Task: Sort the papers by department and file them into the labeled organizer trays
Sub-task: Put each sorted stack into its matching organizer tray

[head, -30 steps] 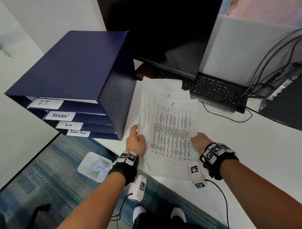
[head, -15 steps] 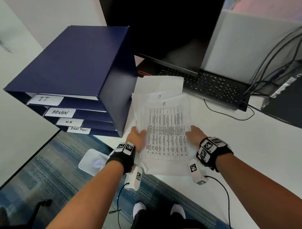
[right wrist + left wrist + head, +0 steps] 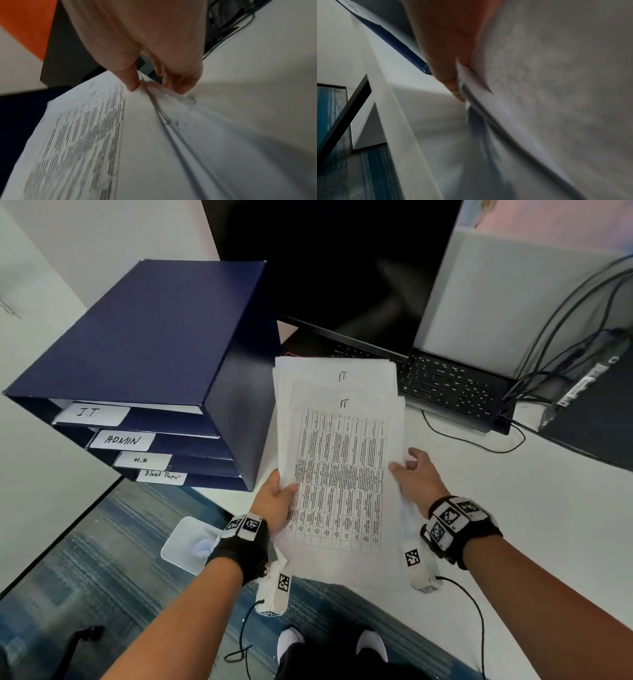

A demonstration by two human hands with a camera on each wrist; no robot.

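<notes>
A stack of white papers (image 3: 337, 460) marked "IT", its top sheet a printed table, is lifted off the white desk (image 3: 513, 525). My left hand (image 3: 275, 501) grips its left edge, thumb on top; the left wrist view shows fingers (image 3: 453, 75) under the sheets (image 3: 547, 81). My right hand (image 3: 416, 475) pinches the right edge, thumb (image 3: 132, 79) on the papers (image 3: 102, 135). The navy organizer (image 3: 147, 354) stands to the left, with trays labelled I.T. (image 3: 91, 413), ADMIN (image 3: 121, 440), H.R (image 3: 142, 460) and Blank Paper (image 3: 161, 475).
A dark monitor (image 3: 342, 268) and black keyboard (image 3: 445, 385) sit behind the papers. Cables (image 3: 479, 440) and a black device (image 3: 589, 412) lie at the right. A clear bin (image 3: 191, 544) stands on the blue carpet below the desk edge.
Both hands have gathered the spread papers into one squarer stack and raised it off the desk toward me. The grip on both edges has tightened.
</notes>
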